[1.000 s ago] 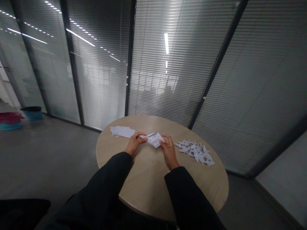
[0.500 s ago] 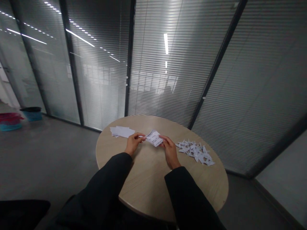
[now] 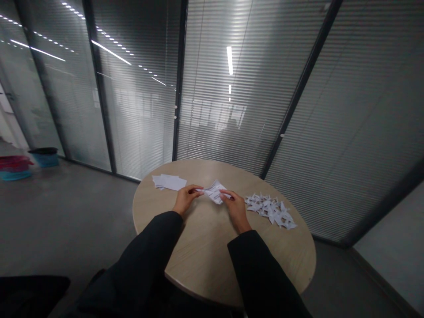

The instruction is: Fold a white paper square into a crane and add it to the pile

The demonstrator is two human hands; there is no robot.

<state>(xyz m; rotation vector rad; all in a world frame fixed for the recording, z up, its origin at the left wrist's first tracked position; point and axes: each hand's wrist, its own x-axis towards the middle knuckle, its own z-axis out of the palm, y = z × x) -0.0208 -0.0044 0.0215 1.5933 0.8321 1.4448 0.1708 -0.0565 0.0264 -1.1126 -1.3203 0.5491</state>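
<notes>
Over the middle of the bench [image 3: 200, 247], the left hand [image 3: 184, 198] pinches the left end of the folded printed paper [image 3: 213, 191]; the right hand [image 3: 236, 209] grips its right side — now covering more print than half a second ago.

The folded sheet [image 3: 214, 191] is white with dark printed lines; the paper stack [image 3: 170, 182] and origami pieces [image 3: 272, 212] are white, the tabletop [image 3: 202, 251] wood-grained beige, the sleeves [image 3: 150, 247] black.

head-worn camera, looking forward, down at table [image 3: 205, 251]
</notes>
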